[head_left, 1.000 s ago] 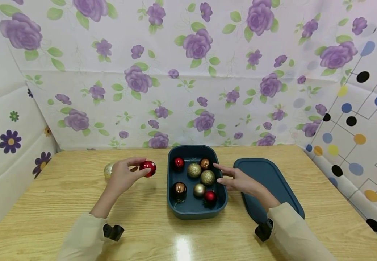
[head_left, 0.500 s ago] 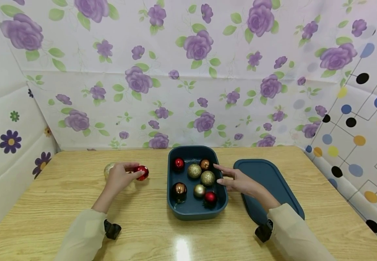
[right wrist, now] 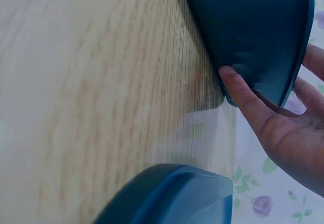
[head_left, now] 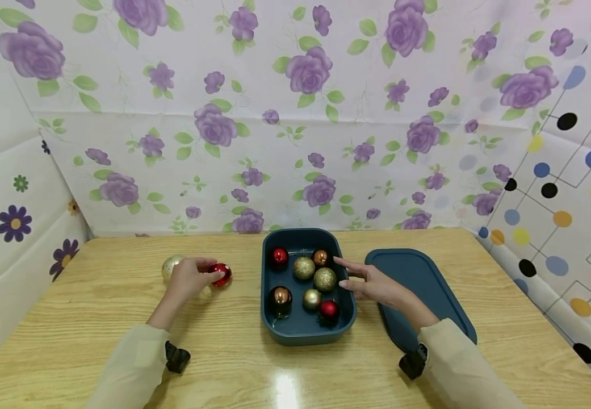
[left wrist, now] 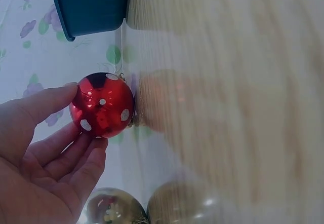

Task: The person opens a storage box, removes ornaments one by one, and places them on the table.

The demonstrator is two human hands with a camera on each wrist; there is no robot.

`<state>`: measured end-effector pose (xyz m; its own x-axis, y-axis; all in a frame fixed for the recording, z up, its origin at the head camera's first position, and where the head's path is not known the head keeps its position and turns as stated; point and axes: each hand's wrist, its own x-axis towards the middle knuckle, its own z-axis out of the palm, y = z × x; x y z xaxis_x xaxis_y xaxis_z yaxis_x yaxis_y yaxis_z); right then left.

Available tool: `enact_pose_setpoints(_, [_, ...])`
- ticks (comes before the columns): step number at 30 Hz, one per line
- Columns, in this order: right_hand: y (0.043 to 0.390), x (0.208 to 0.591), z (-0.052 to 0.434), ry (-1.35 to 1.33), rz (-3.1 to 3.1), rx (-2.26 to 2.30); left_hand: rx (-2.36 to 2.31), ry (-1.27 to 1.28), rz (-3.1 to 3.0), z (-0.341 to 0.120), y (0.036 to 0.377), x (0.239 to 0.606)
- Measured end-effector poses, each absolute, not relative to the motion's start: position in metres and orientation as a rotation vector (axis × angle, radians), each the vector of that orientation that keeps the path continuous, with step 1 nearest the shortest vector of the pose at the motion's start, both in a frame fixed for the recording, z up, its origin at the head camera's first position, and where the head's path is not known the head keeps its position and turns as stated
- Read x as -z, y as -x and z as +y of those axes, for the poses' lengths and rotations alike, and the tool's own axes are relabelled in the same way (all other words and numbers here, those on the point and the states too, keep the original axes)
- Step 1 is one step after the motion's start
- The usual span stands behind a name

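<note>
My left hand (head_left: 189,279) pinches a shiny red Christmas bauble with white dots (head_left: 221,275) between thumb and fingers, low over the table left of the box. In the left wrist view the bauble (left wrist: 103,105) sits at the tabletop, its gold cap toward the wood. A gold bauble (head_left: 170,268) lies behind my left hand, partly hidden. The dark blue box (head_left: 295,339) holds red, brown and gold baubles, two of them glittery (head_left: 325,279). My right hand (head_left: 377,283) rests on the box's right wall, thumb touching its side (right wrist: 253,36), fingers fairly straight.
A matching dark blue lid (head_left: 418,278) lies flat on the wooden table (head_left: 223,352), right of the box and partly under my right forearm. A flowered cloth (head_left: 269,170) hangs behind the table's far edge, with patterned cloths at both sides.
My left hand has moved a little left and down with the red bauble, bringing it to the tabletop. My right hand and the box have stayed in place.
</note>
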<state>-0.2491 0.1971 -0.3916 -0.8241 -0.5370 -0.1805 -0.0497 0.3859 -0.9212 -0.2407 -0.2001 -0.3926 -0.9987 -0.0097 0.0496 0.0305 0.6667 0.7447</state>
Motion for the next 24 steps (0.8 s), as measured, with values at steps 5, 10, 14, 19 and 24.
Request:
enact_pose_setpoints(5, [0.249,0.391,0.197,0.502,2.195,1.435,1.241,0.016,-2.831,-0.2,0.241,0.392])
enact_pose_setpoints(10, [0.249,0.391,0.197,0.514,2.187,1.443,1.228,0.013,-2.836,-0.199,0.24,0.389])
enact_pose_setpoints(14, [0.249,0.391,0.197,0.518,2.185,1.444,1.217,0.008,-2.84,-0.198,0.239,0.388])
enact_pose_setpoints(19, [0.249,0.392,0.197,0.519,2.188,1.433,1.215,0.023,-2.839,-0.199,0.238,0.385])
enact_pose_setpoints(24, [0.25,0.392,0.197,0.517,2.187,1.428,1.218,0.028,-2.834,-0.199,0.237,0.379])
